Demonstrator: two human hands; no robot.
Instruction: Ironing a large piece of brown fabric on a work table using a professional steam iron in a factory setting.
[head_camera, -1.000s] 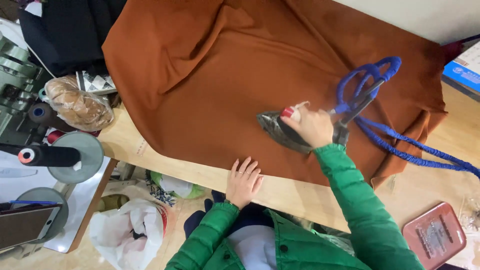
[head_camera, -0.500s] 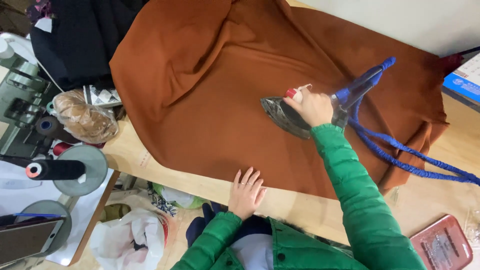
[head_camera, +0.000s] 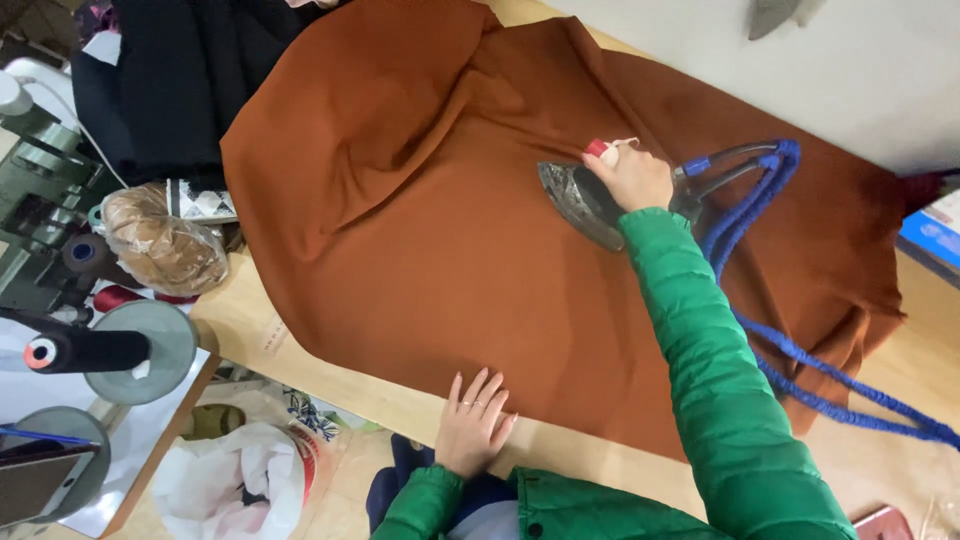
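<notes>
Our right hand (head_camera: 632, 177) has its fingers wrapped around the iron (head_camera: 585, 203), which sits flat on the rust-brown cloth (head_camera: 420, 250) spread over the tabletop (head_camera: 240, 325). Our left hand (head_camera: 472, 422) lies palm down at the near edge, fingers spread, tips on the cloth. A blue cord (head_camera: 800, 370) trails off right.

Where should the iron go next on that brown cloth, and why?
Probably toward the folds just ahead of the iron's tip. The right hand grips the iron on the cloth, ridges rise up beyond its point, and the left hand lies flat on the near edge, holding it down.
</notes>
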